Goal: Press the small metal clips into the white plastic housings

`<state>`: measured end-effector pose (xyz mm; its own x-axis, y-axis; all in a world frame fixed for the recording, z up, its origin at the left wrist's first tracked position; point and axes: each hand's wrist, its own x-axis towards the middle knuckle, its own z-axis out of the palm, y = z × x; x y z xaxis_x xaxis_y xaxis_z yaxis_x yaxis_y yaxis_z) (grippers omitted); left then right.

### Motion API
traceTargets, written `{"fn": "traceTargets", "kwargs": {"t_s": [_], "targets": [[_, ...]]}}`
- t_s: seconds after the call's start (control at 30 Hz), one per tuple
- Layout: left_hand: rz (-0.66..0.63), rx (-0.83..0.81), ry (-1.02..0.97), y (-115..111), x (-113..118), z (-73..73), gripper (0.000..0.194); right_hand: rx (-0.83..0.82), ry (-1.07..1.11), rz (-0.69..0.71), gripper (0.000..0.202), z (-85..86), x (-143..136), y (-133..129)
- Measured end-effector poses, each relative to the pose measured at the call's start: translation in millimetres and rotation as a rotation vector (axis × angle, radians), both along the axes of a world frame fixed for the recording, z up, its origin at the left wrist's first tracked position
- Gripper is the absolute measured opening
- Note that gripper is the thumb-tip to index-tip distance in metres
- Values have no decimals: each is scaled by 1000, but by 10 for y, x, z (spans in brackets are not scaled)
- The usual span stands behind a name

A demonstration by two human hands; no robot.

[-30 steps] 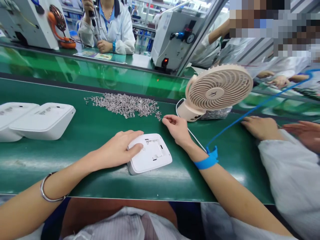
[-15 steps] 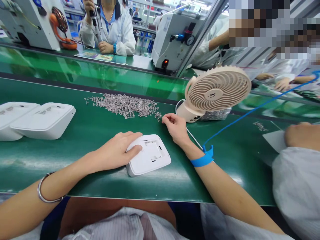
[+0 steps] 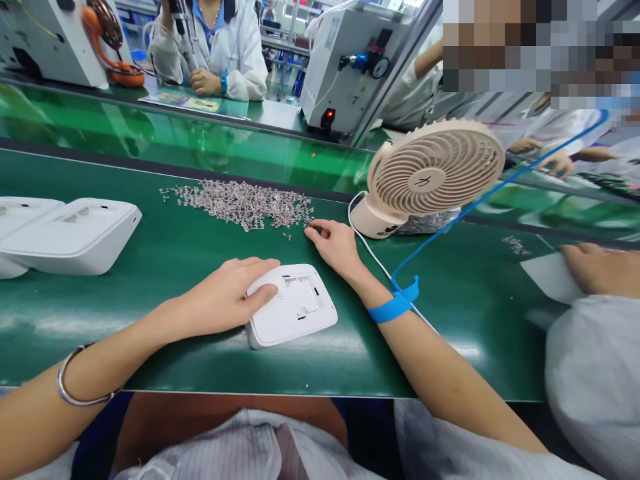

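My left hand [image 3: 235,293] grips the left end of a white plastic housing [image 3: 295,320], thumb on top and fingers along its far side. The housing lies on the green work surface, a shallow square recess with small slots facing up. At the right edge of a heap of small shiny metal parts [image 3: 245,203], my right hand [image 3: 335,247] has thumb and fingertips pinched together near the surface. Whatever is between those fingertips is too small to make out. A few loose metal parts lie just left of them. A blue strap circles my right wrist.
Two more white housings [image 3: 80,233] sit at the left. A beige fan [image 3: 435,180] with a white cable stands behind my right hand, before a bag of parts [image 3: 425,223]. A blue cord [image 3: 480,197] runs from my wrist strap. Another person's hand [image 3: 595,267] rests at the right by white paper.
My right hand has shifted left against the heap's edge, and a few metal parts now lie apart from it. My left hand still holds the housing. The whole view has moved slightly.
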<state>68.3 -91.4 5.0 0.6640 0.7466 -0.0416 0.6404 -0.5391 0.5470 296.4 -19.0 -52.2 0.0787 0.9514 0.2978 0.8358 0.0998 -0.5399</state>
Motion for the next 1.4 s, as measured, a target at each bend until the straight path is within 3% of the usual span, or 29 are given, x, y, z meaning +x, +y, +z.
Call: {"fn": "traceTargets", "kwargs": {"t_s": [0.3,0.5,0.73,1.0,1.13,1.4], "targets": [[-39,49,30,28,-54,32,45,191,37,133,18,-8,3,-124],[0,154,36,54,-140,53,42,240,-15,317,19,232,-95,-444],[36,329,-33,-32,-96,13,41,117,49,527,16,442,-284,-843],[-60,456,95,-324,-1,-76,53,70,16,534,15,394,-325,-924],[-57,503,205,-344,32,-93,50,90,-67,489,17,356,-349,-932],[-70,502,217,-332,39,-86,50,185,-177,452,19,329,-395,-948]]}}
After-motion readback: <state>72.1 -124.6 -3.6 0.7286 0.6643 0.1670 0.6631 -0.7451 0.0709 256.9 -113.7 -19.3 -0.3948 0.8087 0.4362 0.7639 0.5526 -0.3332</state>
